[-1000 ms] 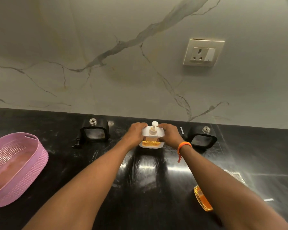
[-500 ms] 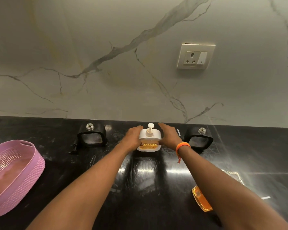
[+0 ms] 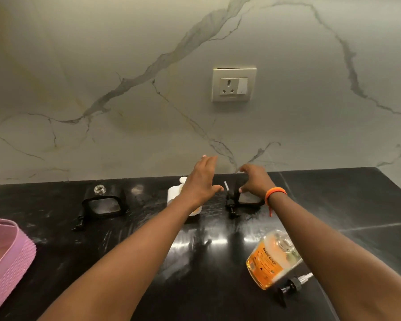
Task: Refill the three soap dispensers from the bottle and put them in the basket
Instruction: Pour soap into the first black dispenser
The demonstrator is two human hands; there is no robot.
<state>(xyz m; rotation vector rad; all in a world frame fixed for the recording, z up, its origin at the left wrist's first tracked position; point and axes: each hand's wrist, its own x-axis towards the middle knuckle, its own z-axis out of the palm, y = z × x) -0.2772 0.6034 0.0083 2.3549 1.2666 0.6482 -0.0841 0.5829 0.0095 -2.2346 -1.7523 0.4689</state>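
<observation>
Amber soap is sitting in the bottle, uncapped and tilted on the black table beside the right forearm, with a black pump lying nearest and the pink basket at the left edge. Farther back, the left hand is hovering with straight fingers, holding nothing, over the white dispenser. The right hand is curling loosely above the right black dispenser; contact cannot be told, while the left black dispenser is standing open-necked.

Both forearms are bare, no sleeves in view; an orange band circles the right wrist; a loose end dangles.
</observation>
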